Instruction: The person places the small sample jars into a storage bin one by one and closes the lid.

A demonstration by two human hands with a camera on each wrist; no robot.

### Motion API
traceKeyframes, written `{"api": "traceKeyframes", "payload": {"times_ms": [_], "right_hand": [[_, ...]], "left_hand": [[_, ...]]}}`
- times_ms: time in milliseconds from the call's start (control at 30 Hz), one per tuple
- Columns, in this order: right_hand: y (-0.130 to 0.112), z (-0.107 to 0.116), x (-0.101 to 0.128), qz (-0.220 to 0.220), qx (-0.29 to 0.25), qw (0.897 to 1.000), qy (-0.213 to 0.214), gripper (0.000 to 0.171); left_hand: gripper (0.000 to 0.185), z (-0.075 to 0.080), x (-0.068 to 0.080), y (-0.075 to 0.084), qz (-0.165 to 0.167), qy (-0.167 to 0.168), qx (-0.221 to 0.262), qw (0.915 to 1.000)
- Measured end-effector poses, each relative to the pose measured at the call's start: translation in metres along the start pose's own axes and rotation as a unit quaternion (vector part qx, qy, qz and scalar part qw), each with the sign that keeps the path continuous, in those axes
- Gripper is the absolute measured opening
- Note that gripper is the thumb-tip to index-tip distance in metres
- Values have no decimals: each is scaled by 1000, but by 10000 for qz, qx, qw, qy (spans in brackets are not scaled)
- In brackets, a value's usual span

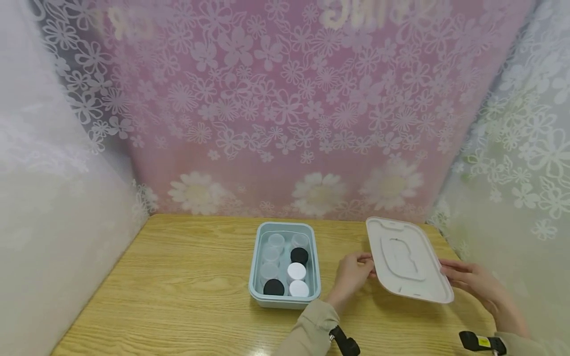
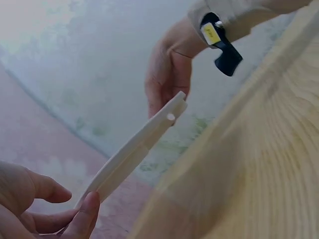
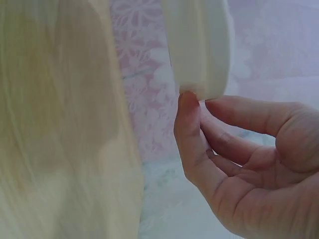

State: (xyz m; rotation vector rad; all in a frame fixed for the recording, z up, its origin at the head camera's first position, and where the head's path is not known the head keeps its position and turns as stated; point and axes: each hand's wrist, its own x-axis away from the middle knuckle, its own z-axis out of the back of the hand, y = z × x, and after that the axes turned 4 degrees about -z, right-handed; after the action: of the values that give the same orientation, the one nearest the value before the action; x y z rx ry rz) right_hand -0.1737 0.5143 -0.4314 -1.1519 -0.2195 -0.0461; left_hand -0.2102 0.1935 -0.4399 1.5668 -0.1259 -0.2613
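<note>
A white rectangular plastic lid [image 1: 403, 259] is held tilted above the right part of the table. My left hand [image 1: 353, 277] grips its left edge, fingertips at the rim, as the left wrist view also shows. On the opposite edge, my right hand [image 1: 478, 287] pinches the lid between thumb and fingers, seen close up in the right wrist view. Left of the hands stands a light blue rectangular tub [image 1: 252, 277], open at the top. Inside it are several small round containers: some clear, two with black tops [image 1: 299, 255] and two with white tops [image 1: 299, 288].
The wooden table [image 1: 187, 277] carries the tub near its middle. A pink flowered curtain [image 1: 267, 123] hangs behind the table's back edge, with pale sheets at the left and right sides. Each wrist wears a black strap device [image 1: 345, 341].
</note>
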Motion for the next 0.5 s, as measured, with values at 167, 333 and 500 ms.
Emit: {"api": "traceKeyframes", "payload": {"times_ms": [167, 333, 500], "right_hand": [[-14, -8, -7, 149, -246, 9995, -108, 34], [-28, -23, -15, 395, -353, 9985, -157, 35], [-39, -42, -25, 447, -484, 9976, -190, 45]], "left_hand": [[24, 19, 0, 15, -91, 7, 244, 9997], [27, 41, -3, 23, -175, -119, 381, 9990], [28, 67, -5, 27, -190, -268, 342, 9989]]}}
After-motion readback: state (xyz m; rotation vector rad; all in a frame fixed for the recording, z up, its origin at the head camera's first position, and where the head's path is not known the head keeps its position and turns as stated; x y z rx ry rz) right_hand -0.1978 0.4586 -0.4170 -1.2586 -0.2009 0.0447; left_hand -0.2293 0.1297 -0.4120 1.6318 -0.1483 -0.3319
